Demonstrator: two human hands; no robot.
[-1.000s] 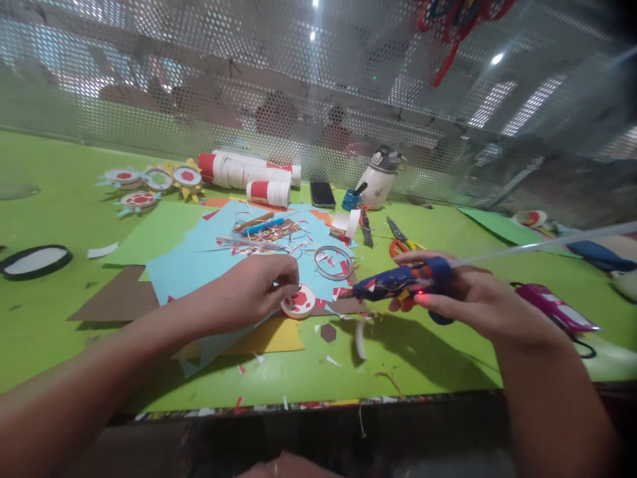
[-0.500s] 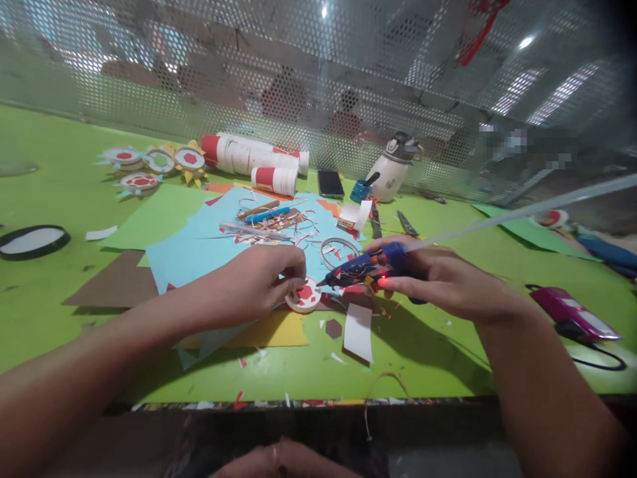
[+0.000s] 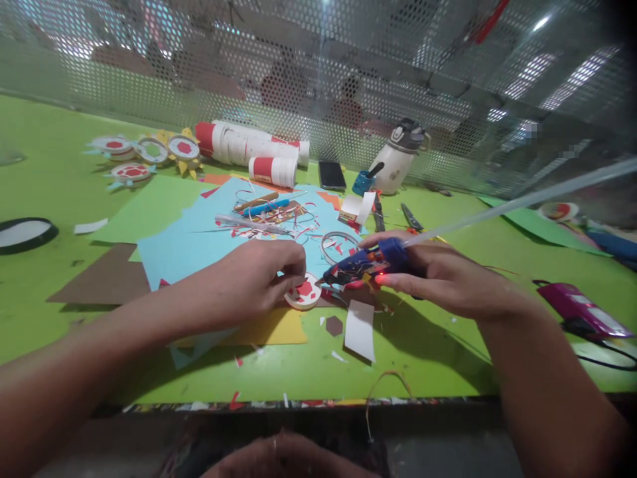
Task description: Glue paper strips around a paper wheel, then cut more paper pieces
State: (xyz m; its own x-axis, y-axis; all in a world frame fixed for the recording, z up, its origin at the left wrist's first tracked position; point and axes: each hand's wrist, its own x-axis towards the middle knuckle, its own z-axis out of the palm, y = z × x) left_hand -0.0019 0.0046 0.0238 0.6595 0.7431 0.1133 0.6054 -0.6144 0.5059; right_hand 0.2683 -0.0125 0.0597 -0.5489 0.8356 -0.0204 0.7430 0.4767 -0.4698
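Note:
My left hand (image 3: 271, 275) is closed, thumb and forefinger pinched at the upper left rim of a small white paper disc (image 3: 309, 300) with red patches. The fingers hide part of that rim. In my right hand (image 3: 438, 275) is a blue hot glue gun (image 3: 365, 262), its red light lit and a long clear glue stick (image 3: 497, 216) sticking out of its back. The nozzle points left, at the right edge of the disc; I cannot tell whether it touches. Just behind the disc lies a clear ring (image 3: 324, 249). A white paper strip (image 3: 359, 330) and a brown hexagon (image 3: 334, 325) lie in front.
Coloured paper sheets (image 3: 174, 232) and scraps cover the middle. Stacked paper cups (image 3: 273, 171), a phone (image 3: 331, 175) and a bottle (image 3: 398, 159) stand or lie behind. Finished-looking paper turtles (image 3: 130, 174) sit back left. A magenta device (image 3: 580, 309) lies right. A perforated metal screen (image 3: 298, 86) borders the table.
The view has shifted slightly. Both hands stay almost where they were, with the glue gun's nozzle still at the disc's right edge.

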